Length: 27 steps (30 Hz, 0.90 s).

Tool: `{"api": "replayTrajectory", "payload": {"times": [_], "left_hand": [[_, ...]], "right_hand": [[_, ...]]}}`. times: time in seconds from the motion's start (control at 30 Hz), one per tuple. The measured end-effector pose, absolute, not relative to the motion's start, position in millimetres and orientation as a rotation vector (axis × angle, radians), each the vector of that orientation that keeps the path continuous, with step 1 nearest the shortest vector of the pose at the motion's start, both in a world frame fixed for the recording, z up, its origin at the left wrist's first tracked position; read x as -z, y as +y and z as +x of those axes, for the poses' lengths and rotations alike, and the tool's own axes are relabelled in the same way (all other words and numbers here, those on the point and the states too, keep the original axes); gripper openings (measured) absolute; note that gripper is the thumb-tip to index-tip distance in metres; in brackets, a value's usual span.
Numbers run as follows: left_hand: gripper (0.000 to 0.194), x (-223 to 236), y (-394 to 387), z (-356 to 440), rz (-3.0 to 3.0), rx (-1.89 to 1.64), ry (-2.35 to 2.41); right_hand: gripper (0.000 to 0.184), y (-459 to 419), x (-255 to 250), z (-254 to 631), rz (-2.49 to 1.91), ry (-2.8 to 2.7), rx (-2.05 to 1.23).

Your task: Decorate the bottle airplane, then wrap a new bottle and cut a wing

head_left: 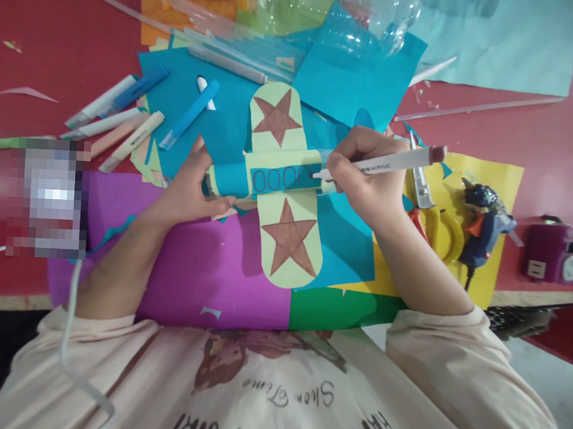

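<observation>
From here I see the model (286, 155) mid-table, lying over blue (347, 250) and purple sheets (207, 268). My left hand (192, 187) grips the left end of its body, thumb on the near edge, some fingers hidden. My right hand (368, 171) pinches a marker (402, 161), its tip at the rightmost oval on the blue strip (267, 183). Brown stars (288, 239) fill both pale wings (287, 278). Scissors (420, 178) and a glue gun (482, 237) lie right of my right hand; loose pens (133, 141) lie beyond my left.
</observation>
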<state>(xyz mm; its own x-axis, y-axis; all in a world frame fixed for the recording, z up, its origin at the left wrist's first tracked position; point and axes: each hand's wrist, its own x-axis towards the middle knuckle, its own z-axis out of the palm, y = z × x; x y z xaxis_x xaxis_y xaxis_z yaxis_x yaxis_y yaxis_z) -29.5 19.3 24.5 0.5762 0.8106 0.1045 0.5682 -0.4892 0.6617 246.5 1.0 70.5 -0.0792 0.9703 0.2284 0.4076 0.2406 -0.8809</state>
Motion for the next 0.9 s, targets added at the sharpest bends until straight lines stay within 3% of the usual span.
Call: {"api": "replayTrajectory", "payload": {"times": [0.37, 0.6, 0.9], "left_hand": [[0.061, -23.1, 19.2, -30.2, 2.228, -0.577, 1.063], [0.066, -21.9, 18.5, -32.2, 2.217, -0.554, 1.088], [0.059, -24.6, 18.1, -29.4, 2.222, -0.557, 1.101]], "right_hand": [[0.039, -0.3, -68.3, 248.2, -1.311, -1.738, -0.792], [0.032, -3.1, -67.4, 247.3, -1.333, -1.751, -0.823], [0.035, -3.4, -72.8, 243.2, -1.31, -1.7, -0.878]]}}
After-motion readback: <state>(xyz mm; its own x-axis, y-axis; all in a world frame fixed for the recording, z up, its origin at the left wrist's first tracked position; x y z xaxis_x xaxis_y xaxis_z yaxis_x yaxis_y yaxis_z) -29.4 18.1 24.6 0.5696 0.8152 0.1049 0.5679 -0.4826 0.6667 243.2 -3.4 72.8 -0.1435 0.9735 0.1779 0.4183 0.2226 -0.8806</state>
